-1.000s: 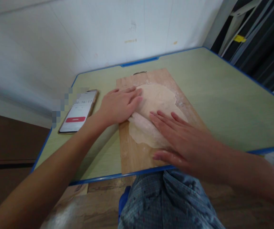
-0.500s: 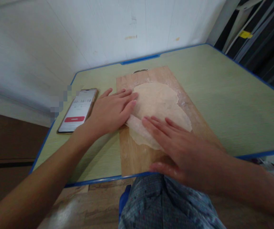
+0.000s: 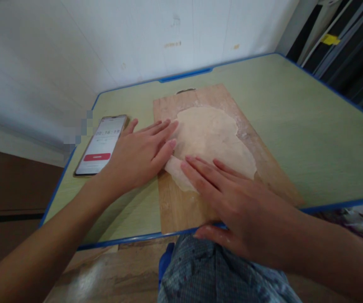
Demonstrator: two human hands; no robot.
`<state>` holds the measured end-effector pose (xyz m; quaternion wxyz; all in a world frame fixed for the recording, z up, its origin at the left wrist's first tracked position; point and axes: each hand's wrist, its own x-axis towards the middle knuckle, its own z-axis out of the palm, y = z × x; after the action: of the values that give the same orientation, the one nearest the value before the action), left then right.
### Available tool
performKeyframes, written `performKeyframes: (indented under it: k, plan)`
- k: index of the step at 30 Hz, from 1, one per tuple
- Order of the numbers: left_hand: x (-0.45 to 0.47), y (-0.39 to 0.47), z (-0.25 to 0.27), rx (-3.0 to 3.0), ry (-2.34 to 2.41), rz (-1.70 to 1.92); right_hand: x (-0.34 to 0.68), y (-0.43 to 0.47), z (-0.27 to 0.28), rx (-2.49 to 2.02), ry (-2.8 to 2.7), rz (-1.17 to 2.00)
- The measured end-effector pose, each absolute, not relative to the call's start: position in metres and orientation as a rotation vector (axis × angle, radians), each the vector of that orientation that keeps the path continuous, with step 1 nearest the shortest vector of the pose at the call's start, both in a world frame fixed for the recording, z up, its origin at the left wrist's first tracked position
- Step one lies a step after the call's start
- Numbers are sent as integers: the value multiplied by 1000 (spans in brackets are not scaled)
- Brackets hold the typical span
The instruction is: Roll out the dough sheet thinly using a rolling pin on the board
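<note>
A thin, wide sheet of dough (image 3: 208,130) lies on a wooden board (image 3: 181,212). Its near left part rises in a pale ridge (image 3: 177,166) between my hands; whether this is a fold or dough over a stick, I cannot make out. At the dough's left edge, my left hand (image 3: 140,151) rests with fingers stretched out and thumb near the ridge. My right hand (image 3: 228,193) lies across the ridge and the near part of the sheet, fingers extended and thumb apart, covering what is beneath.
A phone (image 3: 101,145) showing a running timer lies left of the board, close to my left hand. The green table (image 3: 295,118) has a blue rim and meets a white wall (image 3: 137,38). Flour dusts the board around the dough.
Both hands have shifted slightly left. My right fingers now cover more of the ridge, and less of the near dough edge shows. The phone's timer has advanced one second.
</note>
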<state>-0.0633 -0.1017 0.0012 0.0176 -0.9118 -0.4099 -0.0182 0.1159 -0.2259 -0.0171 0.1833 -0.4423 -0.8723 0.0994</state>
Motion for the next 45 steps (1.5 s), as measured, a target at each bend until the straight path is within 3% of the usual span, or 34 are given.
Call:
performKeyframes:
  k: [8,17,26,34,45]
  plan:
    - [-18,-70,4,-2896,-1244,66,138,-216,-24,-1384,-2433,190]
    - [-82,-116,1,-2891,-1260,-82,109,-226,-19,-1158,-2488,199]
    - [-44,-90,2,-2857,-1282,-13,136,-207,-26,-1325,-2467,107]
    - [-86,-127,-1,-2879,-1194,-136,113,-224,-18,-1168,-2515,195]
    - [-53,-102,2,-2853,-1341,-36,146,-185,-26,-1357,-2562,4]
